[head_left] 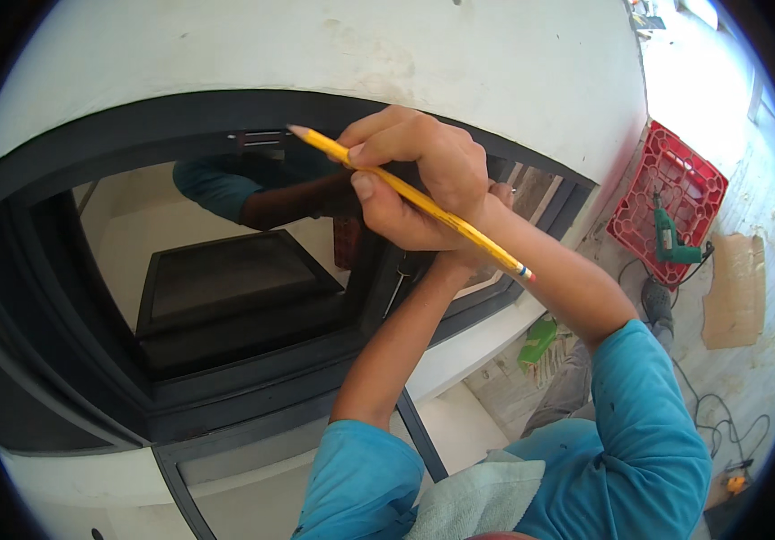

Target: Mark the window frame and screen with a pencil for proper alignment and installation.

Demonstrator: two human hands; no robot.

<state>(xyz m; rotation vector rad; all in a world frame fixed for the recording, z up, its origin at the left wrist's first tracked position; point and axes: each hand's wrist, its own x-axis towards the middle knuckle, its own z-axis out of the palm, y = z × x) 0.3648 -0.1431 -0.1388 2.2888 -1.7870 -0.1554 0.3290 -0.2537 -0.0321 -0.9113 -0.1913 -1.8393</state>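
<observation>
My right hand (428,166) pinches a yellow pencil (446,216) with a pink eraser end. The pencil's sharpened tip points up and left, close to the upper bar of a dark grey window frame (162,117). Whether the tip touches the bar, I cannot tell. Just left of the tip, a small metal fitting (261,139) shows in the frame. My left forearm passes under the right wrist. Only a bit of my left hand (501,193) shows beyond it, by the frame; its other fingers are hidden. Dark glass (243,270) reflects an arm and a blue sleeve.
A green power drill (671,238) lies on a red plastic crate (635,211) on the floor at right. Cardboard (734,292), a green box (538,342) and a cable (720,414) lie nearby. A white wall (315,49) runs above the frame. A pale towel (477,497) hangs at my shoulder.
</observation>
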